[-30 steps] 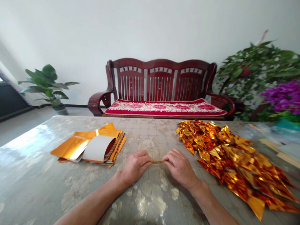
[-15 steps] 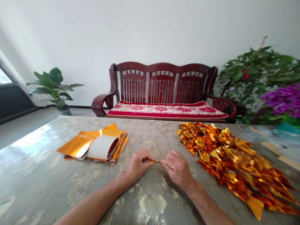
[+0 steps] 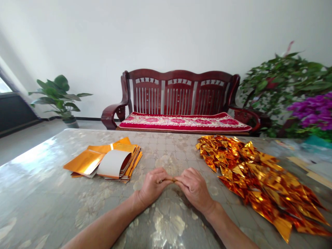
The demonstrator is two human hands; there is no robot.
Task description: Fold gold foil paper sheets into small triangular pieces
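My left hand [image 3: 155, 183] and my right hand [image 3: 194, 186] meet over the middle of the table, fingertips pinched close together. Between them shows a tiny bit of gold foil paper [image 3: 174, 180]; the fingers hide most of it. Left of my hands lies a loose stack of gold foil sheets [image 3: 84, 160], one curled over so its pale back [image 3: 111, 163] faces up. On the right spreads a long heap of folded gold foil pieces [image 3: 238, 166], shiny and pointed.
The table [image 3: 103, 214] has a glossy flower-patterned cover. Clear plastic and card strips [image 3: 308, 169] lie at its right edge. Beyond stand a dark red wooden bench [image 3: 178, 93] with a red cushion, a potted plant [image 3: 61, 95] and purple flowers [image 3: 313, 110].
My fingertips have drawn closer together, and less of the gold foil paper shows between them. The stack and the heap stay as they were.
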